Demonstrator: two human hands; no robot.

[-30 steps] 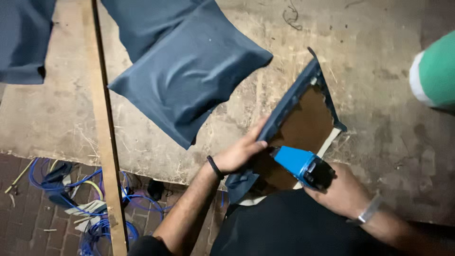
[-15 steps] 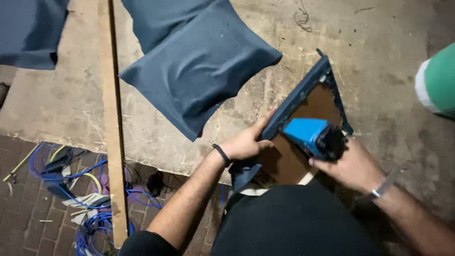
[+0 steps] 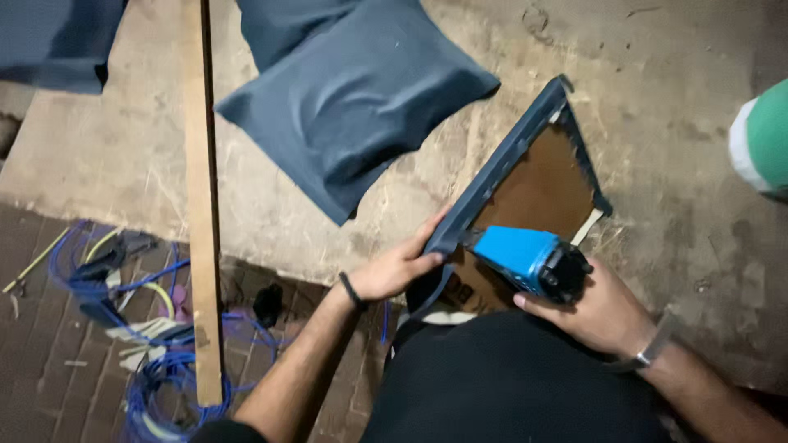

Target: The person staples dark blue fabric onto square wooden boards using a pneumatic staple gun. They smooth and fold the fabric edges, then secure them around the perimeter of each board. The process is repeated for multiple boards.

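Left hand (image 3: 400, 267) closed on near edge of fabric-wrapped board panel (image 3: 538, 184), pulling blue-grey cloth taut over rim. Right hand (image 3: 603, 312) wrapped round blue staple gun (image 3: 529, 261), nose on panel's brown underside near that edge. Panel rests tilted on person's lap, far end over concrete floor (image 3: 657, 98). Judgement: keep cloth tight, gun nose flat, left fingers clear of nose. Blue-grey cushion (image 3: 361, 123) and wooden plank (image 3: 201, 205) lie apart to left.
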